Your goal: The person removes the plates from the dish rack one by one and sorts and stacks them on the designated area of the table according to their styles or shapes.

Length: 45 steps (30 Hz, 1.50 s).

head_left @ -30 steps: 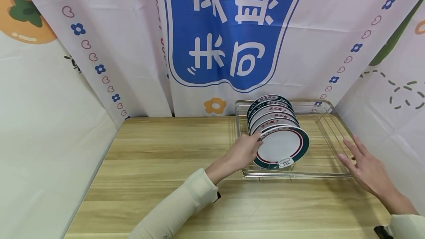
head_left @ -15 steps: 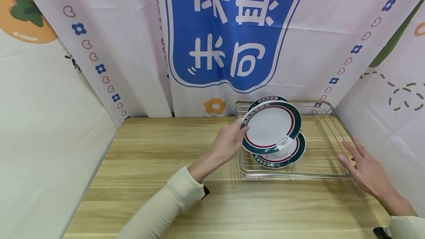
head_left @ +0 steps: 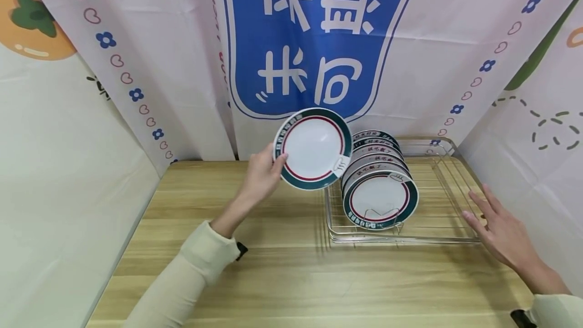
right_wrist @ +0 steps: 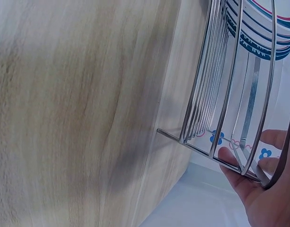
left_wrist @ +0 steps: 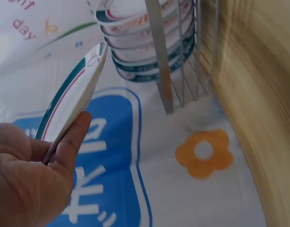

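My left hand pinches the left rim of a white plate with a green border and a red ring. Held up in front of the back curtain, the plate faces the head camera, left of the wire dish rack. Thumb and fingers show on opposite faces of the plate in the left wrist view. Several similar plates stand in a row in the rack's left part. At the rack's right end, my right hand rests with fairly straight, spread fingers, the end rail running between thumb and fingers.
The rack stands on a wooden table, near its back right. Behind it hangs a white curtain with a blue printed panel. White printed sheets close in both sides.
My left hand has lifted the front plate out of the rack and carried it up and left, uncovering another plate behind it. My right hand has stayed at the rack's right end.
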Available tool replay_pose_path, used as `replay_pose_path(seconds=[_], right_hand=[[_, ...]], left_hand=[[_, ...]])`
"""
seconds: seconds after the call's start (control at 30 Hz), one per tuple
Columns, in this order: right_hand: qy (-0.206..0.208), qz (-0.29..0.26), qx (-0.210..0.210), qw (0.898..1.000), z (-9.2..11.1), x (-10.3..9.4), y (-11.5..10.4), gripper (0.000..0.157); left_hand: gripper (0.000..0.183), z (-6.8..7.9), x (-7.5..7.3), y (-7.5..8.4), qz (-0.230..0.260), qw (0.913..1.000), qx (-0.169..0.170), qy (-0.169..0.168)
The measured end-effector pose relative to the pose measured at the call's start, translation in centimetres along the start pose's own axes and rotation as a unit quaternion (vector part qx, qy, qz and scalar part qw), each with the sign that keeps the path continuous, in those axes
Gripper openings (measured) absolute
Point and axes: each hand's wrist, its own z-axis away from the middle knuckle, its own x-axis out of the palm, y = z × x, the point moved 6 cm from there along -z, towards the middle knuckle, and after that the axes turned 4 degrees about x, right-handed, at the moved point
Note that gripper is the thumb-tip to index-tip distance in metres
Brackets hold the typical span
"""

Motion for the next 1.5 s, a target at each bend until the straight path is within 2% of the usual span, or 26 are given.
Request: replay_pose_path(seconds=[0.17, 0.3, 0.4, 0.5, 0.6, 0.8, 0.93, 1.1, 1.33, 1.5], right_hand=[[0.005, -0.004, -0.001, 1.000, 0.0, -0.1, 0.0, 0.062], [0.007, -0.005, 0.000, 1.000, 0.1, 0.0, 0.0, 0.061], [0.007, -0.006, 0.001, 1.000, 0.1, 0.0, 0.0, 0.061], [0.011, -0.007, 0.000, 1.000, 0.0, 0.1, 0.1, 0.061], [0.017, -0.004, 0.000, 1.000, 0.0, 0.1, 0.2, 0.061], [0.021, -0.005, 0.004, 1.000, -0.2, -0.2, 0.2, 0.060], [0.022, -0.001, 0.003, 1.000, -0.1, -0.1, 0.2, 0.059], [0.024, -0.003, 0.004, 1.000, 0.0, 0.2, 0.1, 0.059], [0.029, -0.009, 0.005, 1.000, 0.1, 0.2, 0.1, 0.058], [0.034, -0.006, 0.000, 0.999, 0.1, 0.2, 0.1, 0.057]], left_hand=[[0.038, -0.1, -1.9, -3.0, -0.013, 0.9985, -0.053, -0.005], [0.041, 0.0, -2.5, -5.8, -0.011, 0.9943, -0.103, -0.023], [0.043, 0.2, -2.4, -7.8, 0.022, 0.9875, -0.152, -0.037], [0.044, 0.6, -2.1, -9.6, 0.066, 0.9762, -0.201, -0.048], [0.044, 0.6, -1.5, -11.4, 0.098, 0.9656, -0.235, -0.054], [0.036, 0.5, -0.1, -15.2, 0.137, 0.9507, -0.273, -0.054], [0.039, 0.9, 1.0, -17.0, 0.165, 0.9374, -0.299, -0.067], [0.044, 1.5, 2.2, -18.4, 0.192, 0.9232, -0.324, -0.076], [0.046, 1.8, 3.4, -19.7, 0.245, 0.9072, -0.335, -0.070], [0.047, 2.3, 3.8, -20.3, 0.244, 0.9037, -0.345, -0.067]])
